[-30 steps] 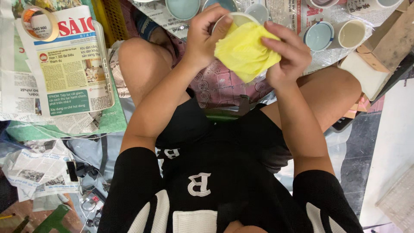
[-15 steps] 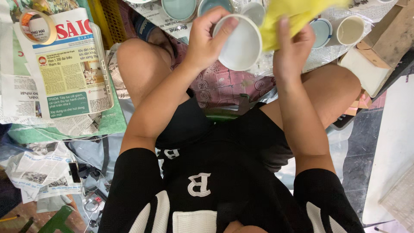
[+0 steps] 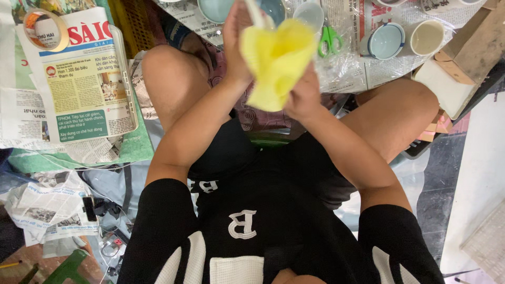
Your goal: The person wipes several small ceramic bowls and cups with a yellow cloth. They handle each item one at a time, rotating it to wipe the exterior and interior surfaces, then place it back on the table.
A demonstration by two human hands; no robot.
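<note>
Floor workspace, seen from above: newspaper (image 3: 87,79) sheets spread over the ground, a clear plastic sheet (image 3: 344,66) over more print ahead of the knees. Person seated, knees apart, black shirt and shorts.

Left hand (image 3: 236,42): raised in front of the chest, fingers curled round a white cup (image 3: 256,13), of which only a thin rim edge shows above the cloth. Grip looks like a steadying hold, the cup turned edge-on to the camera.

Right hand (image 3: 302,94): fingers bunched shut on a yellow cloth (image 3: 276,60), pressed up against the cup. Cloth is soft, matte, crumpled into loose folds, and covers most of the cup; held this way it seems to be wiping the cup's surface. Cannot tell which face of the cup it touches.

Ahead on the plastic: a shallow pale-blue bowl (image 3: 215,9), partly cut by the frame; a small cup (image 3: 309,13) with a whitish inside just beyond the cloth; a blue-rimmed dish (image 3: 386,41); a cream cup (image 3: 427,37) beside it. All glazed, round, smooth, standing open side up, well apart from one another. Green-handled scissors (image 3: 329,39) lie flat between them.

Far left: a tape roll (image 3: 46,29) rests on the newspaper. Right: a cardboard box (image 3: 471,52), brown, flaps open, tilted at the edge of the sheets. Lower left: crumpled paper and cables, detail unclear.
</note>
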